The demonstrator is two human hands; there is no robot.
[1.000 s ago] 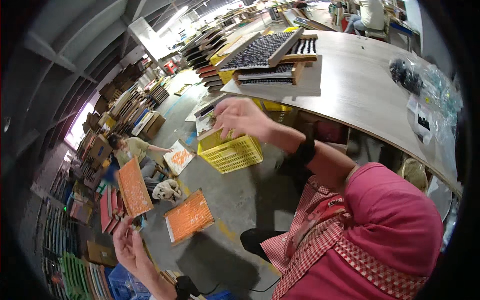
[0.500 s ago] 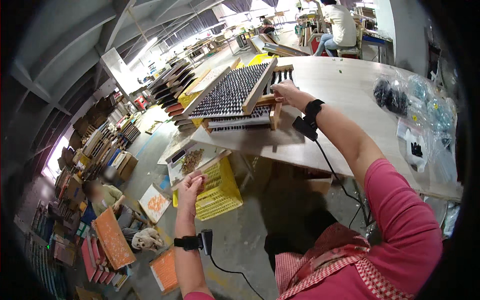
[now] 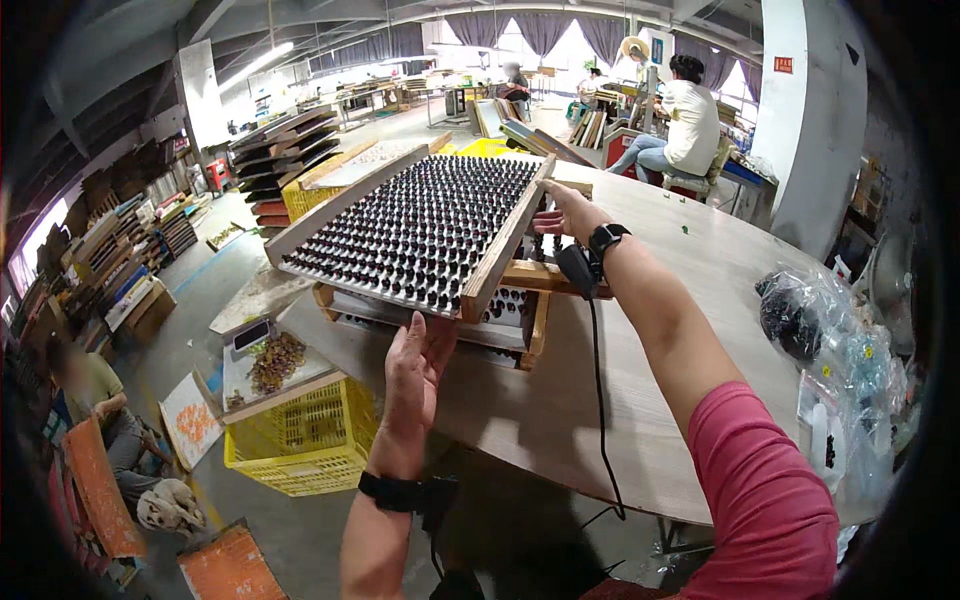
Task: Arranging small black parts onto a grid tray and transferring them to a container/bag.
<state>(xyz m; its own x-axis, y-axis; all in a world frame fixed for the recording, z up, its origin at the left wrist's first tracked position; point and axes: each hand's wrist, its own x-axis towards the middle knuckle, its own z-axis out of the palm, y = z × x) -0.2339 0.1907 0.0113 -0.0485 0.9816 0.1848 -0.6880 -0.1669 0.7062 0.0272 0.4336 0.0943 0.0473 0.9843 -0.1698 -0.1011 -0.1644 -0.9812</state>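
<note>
Both hands at the top tray

The wood-railed tray [image 3: 508, 245], covered in rows of dark pieces [image 3: 415, 220], sits above lower trays [image 3: 538, 330] at the table's [image 3: 690, 290] edge. The left hand [image 3: 412, 365] is at its near edge, palm turned inward, fingertips hidden; the right hand [image 3: 572, 215] is at its right rail, fingers slightly parted. I can't tell whether either pinches.

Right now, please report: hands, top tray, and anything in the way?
Left hand at near edge of top tray, right hand at its right rail. Tray carries rows of dark pieces. Other trays below; cable near right hand.
</note>
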